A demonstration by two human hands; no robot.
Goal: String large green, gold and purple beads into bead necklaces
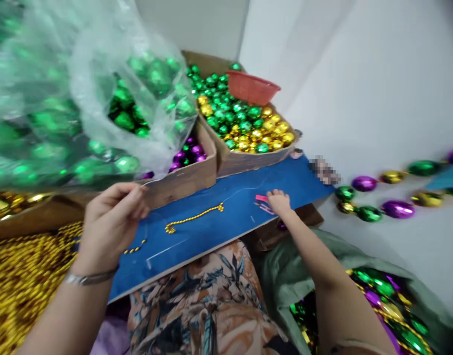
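Pinches a thin pale thread (pixel 148 181) between thumb and fingers of the left hand (pixel 113 217), raised to the left of the gold bead strand (pixel 194 217) lying on the blue surface (pixel 230 217). To the right of that strand, touches a small pink tool (pixel 261 198) with the right hand (pixel 279 202); cannot tell whether closed on it. Beyond the strand, has a cardboard box (pixel 258 158) of green and gold beads (pixel 245 125).

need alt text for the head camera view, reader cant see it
A person's left hand seems to pinch a fine thread over a blue board, while the right hand is at a small pink tool. A short gold bead string lies between the hands; behind are cardboard boxes of shiny beads and a see-through plastic bag of green ones.
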